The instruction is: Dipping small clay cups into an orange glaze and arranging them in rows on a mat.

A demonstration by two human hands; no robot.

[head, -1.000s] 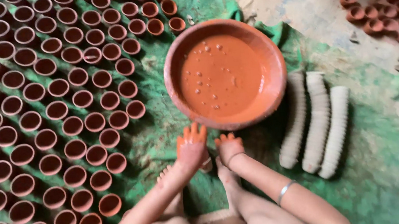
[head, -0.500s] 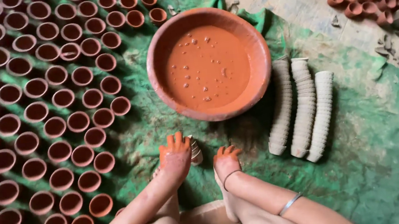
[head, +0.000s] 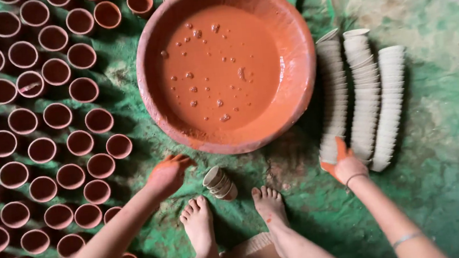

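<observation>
the right hand (head: 345, 163), stained orange, sits at the lower right of the frame with its fingers closed around the bottom end of the leftmost of 3 long stacks of pale cups (head: 364, 98). these unpainted cups are nested rim into rim and laid on their sides just right of the basin (head: 301, 53), probably so a column can be grabbed by its end without toppling. the left hand (head: 167, 174), also coated orange, hovers low in the middle of the frame, near the basin's lower edge; its fingers are loosely curled and hold nothing that shows. between the 2 hands, just above the bare feet (head: 233, 214), a short stack of cups (head: 219, 182) lies tilted on the green sheet (head: 452, 139).

the wide round basin fills the upper middle, holding smooth orange-red slip (head: 217, 67) dotted with small bubbles; it stands within easy reach of both hands. across the whole left side, coated cups (head: 30, 121) stand upright in close rows, mouths up, set apart from one another, likely so the wet coating dries without touching.

no packages, labels or signs are visible anywhere in the frame.
</observation>
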